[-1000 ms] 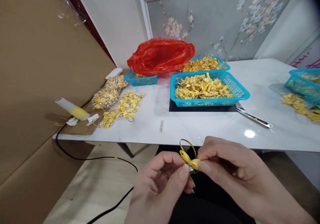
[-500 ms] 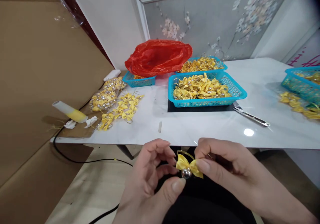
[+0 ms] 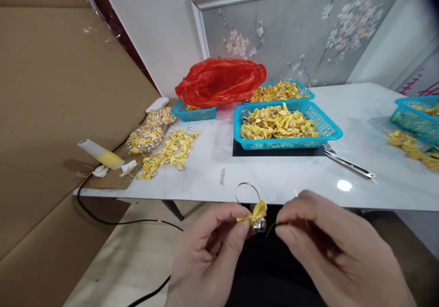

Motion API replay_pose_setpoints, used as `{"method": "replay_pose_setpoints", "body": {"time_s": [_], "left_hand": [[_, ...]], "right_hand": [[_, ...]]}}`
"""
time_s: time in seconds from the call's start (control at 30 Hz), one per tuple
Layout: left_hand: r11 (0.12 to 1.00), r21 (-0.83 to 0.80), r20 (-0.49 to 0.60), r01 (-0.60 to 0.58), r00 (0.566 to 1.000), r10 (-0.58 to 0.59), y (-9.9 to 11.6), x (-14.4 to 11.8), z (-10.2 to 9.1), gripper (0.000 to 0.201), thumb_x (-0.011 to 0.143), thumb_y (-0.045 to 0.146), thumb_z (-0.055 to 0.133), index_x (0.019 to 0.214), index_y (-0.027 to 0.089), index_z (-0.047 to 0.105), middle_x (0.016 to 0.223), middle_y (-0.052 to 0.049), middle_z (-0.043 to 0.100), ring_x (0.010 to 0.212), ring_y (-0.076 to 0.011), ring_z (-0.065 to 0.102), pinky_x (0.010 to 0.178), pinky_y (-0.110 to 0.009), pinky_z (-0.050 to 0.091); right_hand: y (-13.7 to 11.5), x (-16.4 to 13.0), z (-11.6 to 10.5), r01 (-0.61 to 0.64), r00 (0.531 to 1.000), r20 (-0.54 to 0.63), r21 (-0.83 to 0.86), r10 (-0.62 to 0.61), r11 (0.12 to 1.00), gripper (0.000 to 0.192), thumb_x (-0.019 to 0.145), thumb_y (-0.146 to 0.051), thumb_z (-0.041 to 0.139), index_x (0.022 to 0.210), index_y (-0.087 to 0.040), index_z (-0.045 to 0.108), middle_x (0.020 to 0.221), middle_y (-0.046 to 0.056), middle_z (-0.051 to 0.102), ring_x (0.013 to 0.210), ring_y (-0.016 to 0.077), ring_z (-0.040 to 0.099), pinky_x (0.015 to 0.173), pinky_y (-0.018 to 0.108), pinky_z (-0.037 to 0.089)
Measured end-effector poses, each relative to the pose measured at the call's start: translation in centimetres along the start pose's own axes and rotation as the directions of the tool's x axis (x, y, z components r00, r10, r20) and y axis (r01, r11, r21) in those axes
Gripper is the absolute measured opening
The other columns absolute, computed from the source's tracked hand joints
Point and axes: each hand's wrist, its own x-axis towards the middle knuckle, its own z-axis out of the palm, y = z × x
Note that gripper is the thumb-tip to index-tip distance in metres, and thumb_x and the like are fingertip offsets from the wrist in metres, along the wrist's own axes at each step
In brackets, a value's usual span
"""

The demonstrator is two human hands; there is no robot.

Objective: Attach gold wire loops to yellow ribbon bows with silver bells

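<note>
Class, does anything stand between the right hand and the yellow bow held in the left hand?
Nothing visible blocks the gap between the right hand and the yellow bow, with its silver bell, pinched in the left hand; only a thin strand juts in.

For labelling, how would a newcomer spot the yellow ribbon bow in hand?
Find the glossy white table. Below its near edge in view, the left hand pinches the yellow ribbon bow. Unlike the heaped yellow bows, it's held singly, gold loop upright.
</note>
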Motion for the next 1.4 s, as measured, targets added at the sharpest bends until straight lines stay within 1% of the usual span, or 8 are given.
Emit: {"method": "replay_pose_setpoints", "body": {"time_s": [0.13,0.37,0.57,0.73,0.83,1.03,1.27,1.4], "left_hand": [[0.994,0.075,-0.022,-0.080,0.996,0.082,0.0,-0.2,0.6,0.022,0.082,0.009,0.070,0.085,0.029,0.078,0.078,0.006,0.079,0.072,-0.0092,0.073,0.068,-0.009,0.056],[0.996,0.068,-0.081,-0.049,0.995,0.055,0.0,-0.4,1.1,0.011,0.080,0.016,0.073,0.079,0.026,0.078,0.073,0.003,0.077,0.066,-0.0122,0.069,0.062,-0.014,0.055],[0.997,0.070,-0.064,-0.012,0.998,0.017,0.2,-0.3,0.8,0.011,0.081,0.018,0.073,0.078,0.027,0.078,0.072,0.003,0.075,0.064,-0.0106,0.067,0.059,-0.012,0.052],[0.999,0.033,0.053,0.003,0.999,-0.005,0.3,-0.3,0.8,0.009,0.084,0.021,0.072,0.080,0.026,0.079,0.073,0.001,0.075,0.066,-0.0124,0.068,0.061,-0.014,0.055],[0.998,-0.062,0.022,0.024,1.000,-0.023,0.2,-0.7,1.1,0.008,0.085,0.027,0.073,0.080,0.026,0.079,0.071,0.001,0.074,0.066,-0.0122,0.068,0.062,-0.013,0.056],[0.993,-0.112,-0.044,0.025,0.999,-0.030,0.2,-1.2,1.4,0.023,0.072,0.015,0.082,0.090,0.030,0.079,0.083,0.003,0.078,0.076,-0.0128,0.073,0.071,-0.013,0.058],[0.998,0.029,0.059,-0.047,0.997,0.045,0.2,-0.7,1.1,0.022,0.075,0.007,0.074,0.087,0.026,0.079,0.082,0.000,0.077,0.073,-0.0150,0.073,0.067,-0.018,0.060],[0.999,0.017,0.005,-0.028,1.000,0.028,0.4,-0.8,1.5,0.024,0.074,0.006,0.072,0.083,0.027,0.080,0.077,0.003,0.076,0.069,-0.0113,0.070,0.066,-0.013,0.057]], "right_hand": [[-0.1,-0.7,0.6,0.028,0.998,0.055,0.019,-0.029,0.999,0.003,0.092,-0.023,0.061,0.089,-0.023,0.061,0.065,-0.004,0.059,0.047,0.0097,0.051,0.042,0.020,0.040],[0.2,-1.0,1.0,-0.093,0.990,0.116,0.121,0.079,0.988,0.013,0.094,-0.027,0.056,0.084,-0.022,0.064,0.066,-0.002,0.062,0.049,0.0114,0.052,0.042,0.021,0.041],[0.1,-0.9,-0.3,-0.208,0.978,-0.014,0.092,0.210,0.974,0.015,0.092,-0.039,0.061,0.087,-0.025,0.063,0.061,-0.003,0.054,0.045,0.0112,0.045,0.040,0.022,0.036],[0.3,-0.1,-0.2,-0.347,0.931,0.194,0.220,0.308,0.912,0.023,0.094,-0.040,0.058,0.081,-0.022,0.063,0.063,-0.002,0.053,0.054,0.0127,0.046,0.049,0.023,0.040],[0.2,0.1,0.0,-0.413,0.897,0.285,0.260,0.339,0.873,0.030,0.095,-0.043,0.055,0.075,-0.021,0.060,0.061,-0.003,0.050,0.056,0.0126,0.044,0.051,0.022,0.038],[-0.2,-0.1,-0.1,-0.441,0.872,0.348,0.257,0.343,0.860,0.032,0.098,-0.044,0.051,0.080,-0.021,0.065,0.073,0.001,0.063,0.062,0.0136,0.050,0.054,0.024,0.037],[0.0,-0.1,0.0,-0.428,0.868,0.378,0.247,0.320,0.869,0.036,0.099,-0.045,0.048,0.079,-0.020,0.064,0.071,0.002,0.060,0.060,0.0136,0.049,0.050,0.024,0.037],[0.2,0.1,0.1,-0.432,0.863,0.393,0.253,0.316,0.866,0.036,0.099,-0.044,0.048,0.079,-0.020,0.065,0.069,0.001,0.058,0.059,0.0129,0.047,0.049,0.023,0.038]]}}
